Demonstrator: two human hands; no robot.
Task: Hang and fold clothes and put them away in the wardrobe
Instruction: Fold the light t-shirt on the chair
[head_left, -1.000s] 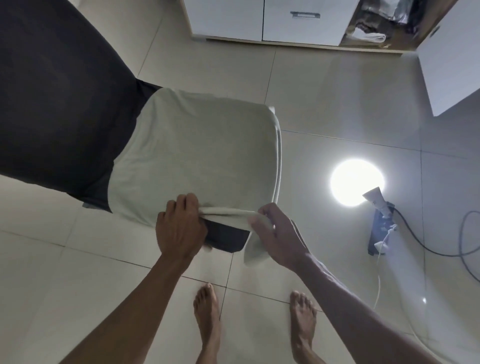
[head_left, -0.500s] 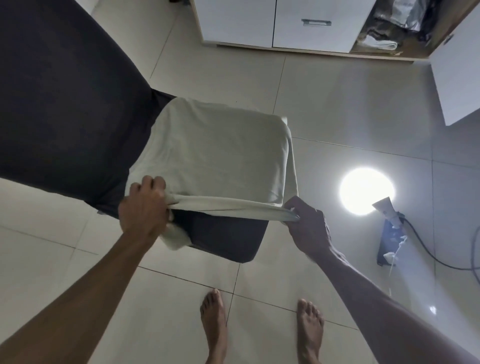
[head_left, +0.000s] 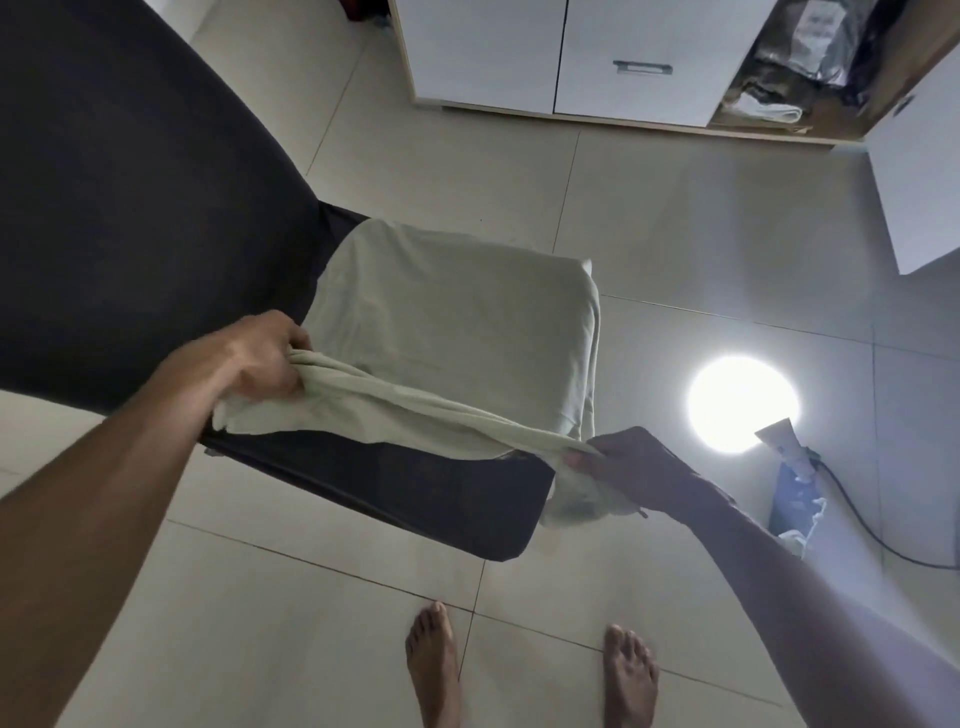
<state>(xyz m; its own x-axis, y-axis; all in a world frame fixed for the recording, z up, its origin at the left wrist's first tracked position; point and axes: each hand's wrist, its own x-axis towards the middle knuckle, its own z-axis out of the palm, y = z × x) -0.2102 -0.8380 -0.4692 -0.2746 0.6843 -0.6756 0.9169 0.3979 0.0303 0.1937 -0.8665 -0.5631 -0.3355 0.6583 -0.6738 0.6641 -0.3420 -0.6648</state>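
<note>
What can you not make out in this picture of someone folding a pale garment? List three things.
- Left hand, head view: fingertips buried in the pale garment.
- Dark surface under it: cut off by the frame's left edge.
- Open wardrobe contents: too small and dark.

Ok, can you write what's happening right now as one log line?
stage: folding | left hand: grips pale green cloth garment | right hand: pinches its other end | garment: stretched over dark fabric surface | wardrobe: not reached

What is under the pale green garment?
The pale green garment lies on a dark cloth that shows around it. Whatever supports the dark cloth is covered, so it cannot be seen.
</note>
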